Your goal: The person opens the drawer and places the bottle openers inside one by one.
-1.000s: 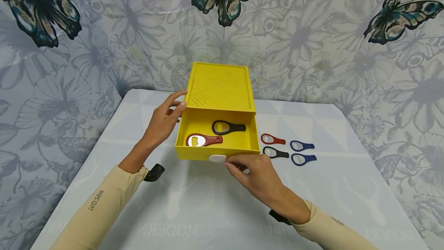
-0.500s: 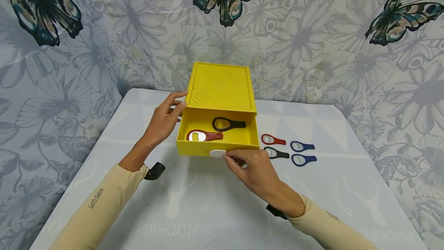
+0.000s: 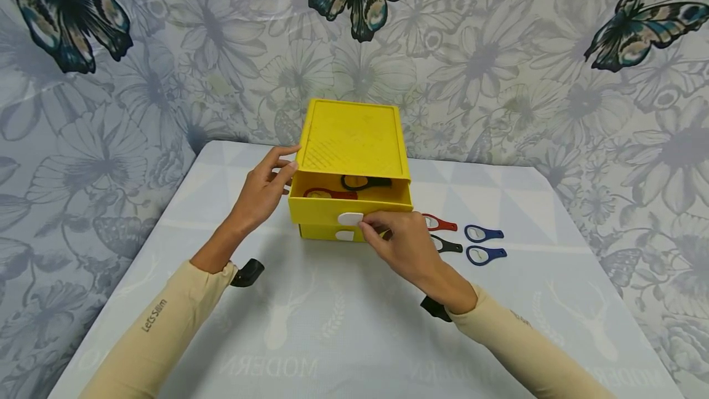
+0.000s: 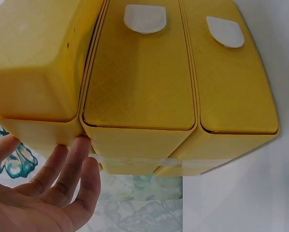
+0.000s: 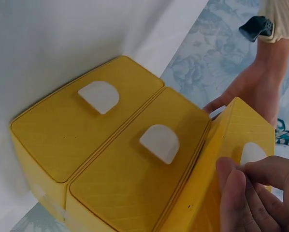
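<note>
A yellow drawer cabinet (image 3: 354, 137) stands on the table, its top drawer (image 3: 312, 209) partly pulled out. Inside that drawer lie a red bottle opener (image 3: 332, 194) and a black bottle opener (image 3: 376, 182), both partly hidden by the drawer front. My right hand (image 3: 407, 245) pinches the right edge of the white drawer handle (image 3: 350, 218) between thumb and fingers. On the cabinet's left side rests my left hand (image 3: 257, 189), its fingertips against the wall near the top front corner. Two lower drawers, with white handles (image 4: 145, 18), are closed in the left wrist view.
Right of the cabinet lie a red opener (image 3: 441, 223), a black opener (image 3: 448, 245) partly behind my right hand, and two blue openers, one farther back (image 3: 484, 233) and one nearer (image 3: 485, 255). A patterned wall covering (image 3: 476, 79) rises behind the table (image 3: 310, 337).
The top drawer has slid inward, away from me, with my right hand following on its handle. The openers inside have moved back with it. My left hand has stayed in place.
</note>
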`<action>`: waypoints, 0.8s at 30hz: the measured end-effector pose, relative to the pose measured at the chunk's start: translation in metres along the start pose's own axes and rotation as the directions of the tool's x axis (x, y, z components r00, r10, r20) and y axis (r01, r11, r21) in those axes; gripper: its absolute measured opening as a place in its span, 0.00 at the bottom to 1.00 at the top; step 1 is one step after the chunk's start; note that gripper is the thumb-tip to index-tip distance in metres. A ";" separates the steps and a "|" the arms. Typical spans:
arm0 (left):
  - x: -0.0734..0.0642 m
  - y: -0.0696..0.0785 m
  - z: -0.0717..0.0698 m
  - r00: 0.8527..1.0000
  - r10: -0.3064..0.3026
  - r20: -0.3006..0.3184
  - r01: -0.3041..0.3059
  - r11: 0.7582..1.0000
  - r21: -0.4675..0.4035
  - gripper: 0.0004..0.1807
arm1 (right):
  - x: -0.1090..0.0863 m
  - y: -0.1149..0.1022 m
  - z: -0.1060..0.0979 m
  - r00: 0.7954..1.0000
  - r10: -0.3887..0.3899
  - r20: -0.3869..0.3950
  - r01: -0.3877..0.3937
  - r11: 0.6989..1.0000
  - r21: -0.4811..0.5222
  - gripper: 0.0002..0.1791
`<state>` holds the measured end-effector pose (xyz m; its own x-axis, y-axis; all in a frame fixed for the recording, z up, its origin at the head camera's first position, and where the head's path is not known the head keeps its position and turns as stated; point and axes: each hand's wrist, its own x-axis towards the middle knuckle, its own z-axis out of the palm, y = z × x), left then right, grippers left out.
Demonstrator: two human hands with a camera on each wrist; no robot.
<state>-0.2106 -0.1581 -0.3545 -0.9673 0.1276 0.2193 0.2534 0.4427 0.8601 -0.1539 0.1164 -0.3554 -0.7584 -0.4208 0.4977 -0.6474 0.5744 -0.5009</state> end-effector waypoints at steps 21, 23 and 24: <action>0.001 0.000 0.000 1.000 -0.007 0.004 0.007 1.000 -0.002 0.25 | 0.028 0.020 0.010 0.998 -0.011 -0.060 0.007 0.998 -0.055 0.07; 0.001 0.000 0.001 1.000 -0.014 0.003 0.014 1.000 -0.001 0.25 | 0.030 0.022 0.010 0.998 -0.008 -0.063 0.004 0.999 -0.051 0.07; 0.001 0.000 0.001 1.000 -0.017 0.002 0.017 1.000 0.000 0.25 | 0.031 0.023 0.011 0.998 -0.006 -0.064 0.003 0.999 -0.049 0.07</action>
<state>-0.2118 -0.1571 -0.3544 -0.9714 0.1216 0.2040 0.2371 0.4448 0.8637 -0.1927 0.1093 -0.3593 -0.7480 -0.3786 0.5451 -0.6453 0.6069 -0.4640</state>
